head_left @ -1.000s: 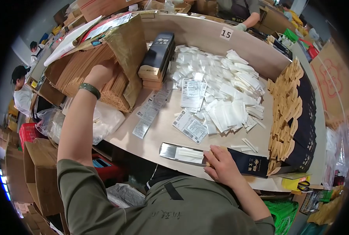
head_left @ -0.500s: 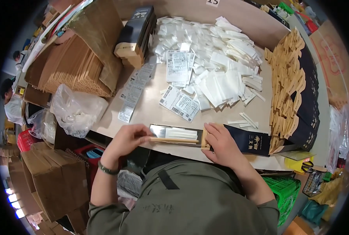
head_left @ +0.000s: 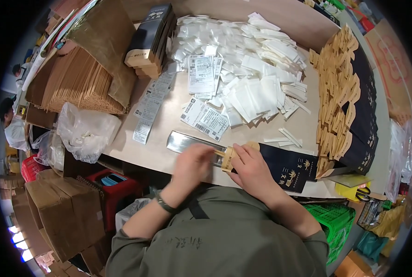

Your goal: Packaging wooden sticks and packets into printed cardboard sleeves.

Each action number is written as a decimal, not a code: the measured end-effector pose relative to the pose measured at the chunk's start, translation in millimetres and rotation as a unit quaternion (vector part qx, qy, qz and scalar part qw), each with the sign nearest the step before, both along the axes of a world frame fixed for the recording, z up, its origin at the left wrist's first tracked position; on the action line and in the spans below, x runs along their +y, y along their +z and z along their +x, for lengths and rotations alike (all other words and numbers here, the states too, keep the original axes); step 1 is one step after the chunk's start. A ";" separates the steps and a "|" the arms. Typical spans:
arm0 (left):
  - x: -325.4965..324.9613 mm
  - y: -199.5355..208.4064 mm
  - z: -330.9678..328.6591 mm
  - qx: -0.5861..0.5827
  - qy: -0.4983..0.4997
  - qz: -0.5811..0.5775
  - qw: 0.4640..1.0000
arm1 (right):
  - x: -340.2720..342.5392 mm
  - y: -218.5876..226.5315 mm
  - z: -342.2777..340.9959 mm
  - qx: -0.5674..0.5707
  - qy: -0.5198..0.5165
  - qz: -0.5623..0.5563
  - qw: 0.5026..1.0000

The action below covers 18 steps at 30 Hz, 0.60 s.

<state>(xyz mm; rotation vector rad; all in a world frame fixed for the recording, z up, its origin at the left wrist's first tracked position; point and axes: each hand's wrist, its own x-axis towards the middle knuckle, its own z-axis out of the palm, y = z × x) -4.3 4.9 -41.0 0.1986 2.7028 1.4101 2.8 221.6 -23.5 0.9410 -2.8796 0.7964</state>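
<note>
My right hand [head_left: 253, 170] grips the kraft-brown open end of a dark blue paper sleeve [head_left: 273, 164], which lies by the table's near edge. From the left, my left hand [head_left: 193, 167], slightly blurred, has its fingers closed round a pair of wooden chopsticks [head_left: 220, 153]. Their visible part runs into the sleeve's mouth; my fingers cover the rest. A shiny metal channel [head_left: 180, 141] lies under and beyond my left hand, one end at the sleeve. Under my right hand's sleeve, another printed dark sleeve [head_left: 300, 168] shows.
White wrapped packets [head_left: 256, 99] heap up mid-table, with printed label slips [head_left: 205, 120] beside them. Filled sleeves [head_left: 340, 101] pile up at the right. A stack of dark sleeves [head_left: 150, 34] and a carton of brown card [head_left: 83, 78] stand at the left.
My left hand has moved right to the sleeve's mouth, and the chopsticks have slid mostly inside. White packets seen in the channel are no longer visible. The channel now sits at a slant.
</note>
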 end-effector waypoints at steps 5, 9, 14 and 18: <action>2.8 47.6 10.9 0.029 -0.127 -0.002 0.991 | 1.6 12.6 -1.6 0.041 0.021 -0.032 0.998; -30.3 35.7 -10.7 0.210 -0.203 -0.250 0.923 | -4.2 47.0 -1.3 0.099 0.082 0.006 0.992; -44.6 48.0 -19.1 0.033 -0.078 -0.178 0.980 | 123.8 129.4 -70.0 -0.031 -0.232 -0.034 0.972; -19.2 40.4 -4.4 -0.203 -0.146 0.055 0.967 | 147.5 89.1 -44.1 0.029 -0.137 0.156 0.978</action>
